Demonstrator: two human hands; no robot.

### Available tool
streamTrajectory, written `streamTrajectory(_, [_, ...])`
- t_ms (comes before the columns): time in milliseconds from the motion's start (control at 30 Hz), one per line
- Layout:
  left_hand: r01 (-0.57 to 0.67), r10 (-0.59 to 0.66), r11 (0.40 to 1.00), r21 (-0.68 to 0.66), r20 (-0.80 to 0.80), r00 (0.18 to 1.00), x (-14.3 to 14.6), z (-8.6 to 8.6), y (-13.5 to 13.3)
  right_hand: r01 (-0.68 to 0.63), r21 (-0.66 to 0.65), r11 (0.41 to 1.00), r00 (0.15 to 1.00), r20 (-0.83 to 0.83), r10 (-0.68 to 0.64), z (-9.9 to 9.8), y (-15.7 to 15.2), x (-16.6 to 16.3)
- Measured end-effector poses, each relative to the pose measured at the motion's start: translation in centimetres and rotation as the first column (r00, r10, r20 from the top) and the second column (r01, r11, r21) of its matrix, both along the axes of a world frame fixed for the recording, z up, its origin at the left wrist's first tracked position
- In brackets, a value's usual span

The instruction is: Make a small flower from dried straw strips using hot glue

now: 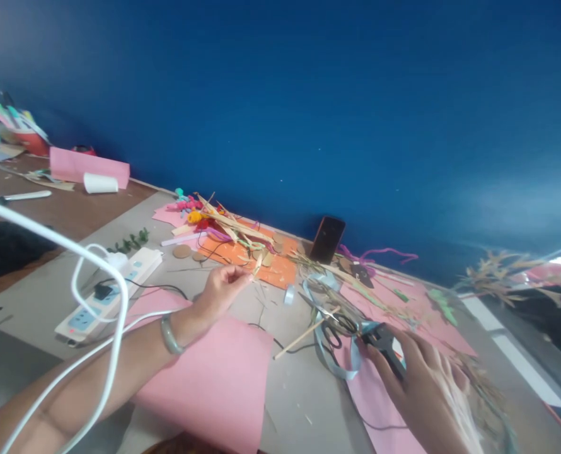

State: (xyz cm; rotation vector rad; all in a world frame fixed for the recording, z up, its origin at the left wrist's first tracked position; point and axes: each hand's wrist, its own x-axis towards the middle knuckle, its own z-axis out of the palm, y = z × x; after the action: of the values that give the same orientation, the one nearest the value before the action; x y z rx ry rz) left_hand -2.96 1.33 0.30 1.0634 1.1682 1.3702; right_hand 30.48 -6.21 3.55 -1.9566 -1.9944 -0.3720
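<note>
The right hand [427,388], blurry and cut off at the bottom, is curled round a black tool [383,342] over smooth pink paper [379,410] on the desk [304,391]. What kind of tool is hard to tell. Farther off, the left hand [221,287] pinches a thin, dry straw strip [258,263].

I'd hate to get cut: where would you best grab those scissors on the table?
By the black handle loops of the scissors, coming from the near side. The loops seem to face the person, close to the right hand, while the blades point away.
</note>
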Motion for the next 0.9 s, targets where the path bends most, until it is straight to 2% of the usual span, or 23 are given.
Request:
streamTrajectory(67, [0.004, -0.004, 0.999, 0.035, -0.004, 1.0, 0.2, -0.1, -0.3, -0.179, -0.005, 0.984, 0.942, -0.29, 0.17, 2.4, 0.3, -3.7])
streamTrajectory(167, [0.015, -0.006, 0.992, 0.128, -0.07, 0.998, 0.4, -0.3, -0.7, -0.344, -0.113, 0.932, 0.764, -0.611, 0.207, 4.1, 2.2, -8.8])
streamTrajectory(233, [0.02, 0.005, 0.982, 0.186, -0.134, 0.991, 0.4, -0.2, -0.9, -0.446, -0.149, 0.883, 0.643, -0.739, 0.201, 4.1, 4.2, -11.6])
streamTrajectory(333, [0.033, 0.022, 0.968, 0.248, -0.214, 0.977, 0.2, 0.2, -1.1, -0.542, -0.21, 0.814, 0.462, -0.883, 0.08, 3.3, 7.0, -14.7])
streamTrajectory(467, [0.069, 0.019, 0.953, 0.296, -0.283, 0.959, -0.1, 1.0, -1.3, -0.625, -0.165, 0.763, 0.28, -0.96, 0.021, 2.1, 8.8, -16.9])
streamTrajectory(600, [0.089, 0.023, 0.937, 0.337, -0.315, 0.949, -0.2, 1.0, -1.2, -0.636, -0.136, 0.759, 0.195, -0.981, -0.013, 1.3, 9.2, -17.5])
streamTrajectory(800, [0.089, 0.02, 0.936, 0.341, -0.304, 0.953, -0.2, 0.9, -1.2, -0.624, -0.125, 0.772, 0.175, -0.984, -0.018, 0.7, 9.3, -17.7])
streamTrajectory(900, [0.096, 0.001, 0.943, 0.319, -0.293, 0.956, -0.2, 0.9, -1.3, -0.637, -0.109, 0.763, 0.132, -0.991, -0.032, 0.5, 9.3, -17.6])
